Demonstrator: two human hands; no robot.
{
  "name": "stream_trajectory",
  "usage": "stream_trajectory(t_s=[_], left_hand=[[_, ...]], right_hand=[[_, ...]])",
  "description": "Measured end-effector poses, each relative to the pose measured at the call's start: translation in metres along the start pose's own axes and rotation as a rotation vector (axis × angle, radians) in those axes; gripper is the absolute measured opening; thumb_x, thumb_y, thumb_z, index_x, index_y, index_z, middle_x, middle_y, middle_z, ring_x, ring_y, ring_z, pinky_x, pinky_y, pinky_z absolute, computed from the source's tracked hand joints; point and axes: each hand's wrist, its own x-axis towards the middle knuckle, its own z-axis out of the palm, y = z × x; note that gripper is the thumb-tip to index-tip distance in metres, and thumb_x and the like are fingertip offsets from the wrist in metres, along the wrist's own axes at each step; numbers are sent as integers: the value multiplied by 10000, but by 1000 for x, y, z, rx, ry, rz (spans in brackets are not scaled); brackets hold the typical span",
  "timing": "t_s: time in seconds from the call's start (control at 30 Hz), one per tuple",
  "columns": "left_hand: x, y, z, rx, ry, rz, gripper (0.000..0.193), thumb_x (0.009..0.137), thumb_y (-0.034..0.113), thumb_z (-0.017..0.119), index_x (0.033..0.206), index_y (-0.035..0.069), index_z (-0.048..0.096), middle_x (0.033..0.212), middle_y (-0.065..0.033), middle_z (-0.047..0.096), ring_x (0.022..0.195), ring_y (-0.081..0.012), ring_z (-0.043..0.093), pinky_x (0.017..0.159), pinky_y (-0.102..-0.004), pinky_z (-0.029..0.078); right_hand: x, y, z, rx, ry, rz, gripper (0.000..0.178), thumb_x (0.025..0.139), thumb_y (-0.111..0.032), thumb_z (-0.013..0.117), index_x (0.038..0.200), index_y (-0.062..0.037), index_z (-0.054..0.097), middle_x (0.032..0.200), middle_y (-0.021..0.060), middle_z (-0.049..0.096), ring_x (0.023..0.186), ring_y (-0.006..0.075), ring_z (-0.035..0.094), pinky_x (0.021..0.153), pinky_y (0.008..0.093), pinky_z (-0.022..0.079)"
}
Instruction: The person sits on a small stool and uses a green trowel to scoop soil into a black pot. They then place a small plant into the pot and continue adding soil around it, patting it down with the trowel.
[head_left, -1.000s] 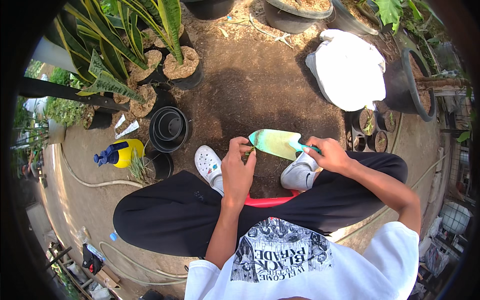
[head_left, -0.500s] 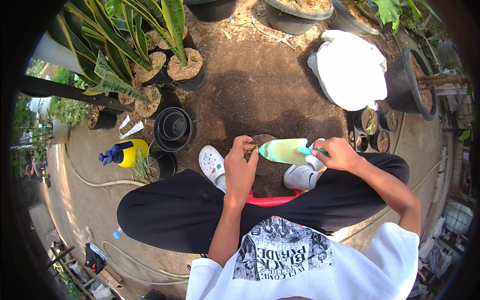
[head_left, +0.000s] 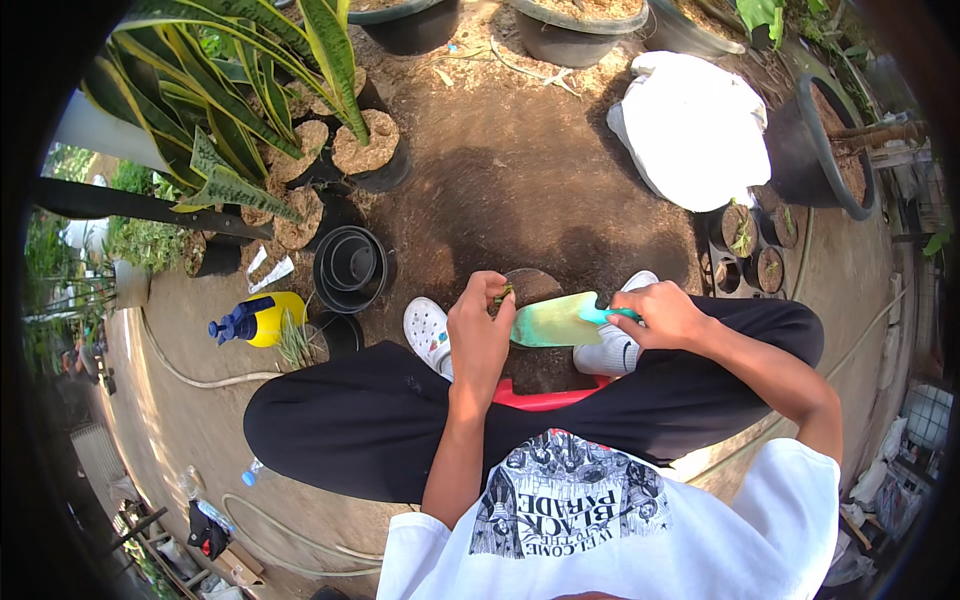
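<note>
My left hand (head_left: pixel 480 322) is closed, pinching a small green seedling (head_left: pixel 506 292) between thumb and fingers. Most of the seedling is hidden by the fingers. The turquoise handle of a garden trowel is wrapped in my right hand (head_left: pixel 662 312). Its pale, soil-streaked blade (head_left: pixel 552 320) points left, the tip close to my left thumb. Beneath both hands, between my feet, sits a round pot of dark soil (head_left: pixel 530 281), partly covered by the blade.
Nested black pots (head_left: pixel 352 265) and a yellow spray bottle (head_left: pixel 278 318) stand at left, below potted snake plants (head_left: pixel 368 142). A white sack (head_left: pixel 690 130) lies at far right, near small potted seedlings (head_left: pixel 740 228). A hose (head_left: pixel 200 380) crosses the floor.
The trowel blade has tilted and dropped slightly toward me, its tip a little left and lower. My left hand keeps the seedling in nearly the same place. The view has shifted slightly.
</note>
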Motion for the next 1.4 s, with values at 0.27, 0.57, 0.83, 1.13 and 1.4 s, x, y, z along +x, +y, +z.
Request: stream_trajectory(t_s=[0.27,0.57,0.83,1.13,1.4], left_hand=[[1,-3,0,-24,-11,-32,226,937,20,748,1151,-7,683,976,-141,778,872,-222,738,782,-361,569],[2,-3,-2,-45,3,-67,277,929,28,770,1194,-6,693,973,-111,768,779,-137,667,715,-302,538],[6,-6,-2,-86,-5,-71,324,938,21,754,1252,5,674,997,-78,732,691,-70,551,654,-249,479],[9,-8,0,-181,0,-37,397,958,34,745,1328,-11,610,1012,-60,745,686,-39,516,642,-226,439],[5,5,-13,-463,-186,-206,378,960,41,769,1307,17,621,1002,-41,746,732,-19,561,667,-201,445]], right_hand=[[0,3,3,29,-61,2,222,1013,-286,660,966,-70,676,717,171,681,704,406,690,637,528,502],[2,7,1,-15,-34,-30,235,1013,-298,659,978,-70,703,660,191,664,666,427,685,611,538,511],[1,11,3,-31,-20,-66,251,1013,-302,659,982,-57,705,661,209,666,675,441,690,622,551,520],[1,14,6,-33,-22,-72,256,1000,-312,685,1014,-60,726,658,209,672,681,441,696,634,552,531],[1,10,2,-33,-57,-58,260,996,-309,686,1059,-62,738,673,215,680,691,447,695,647,555,532]])
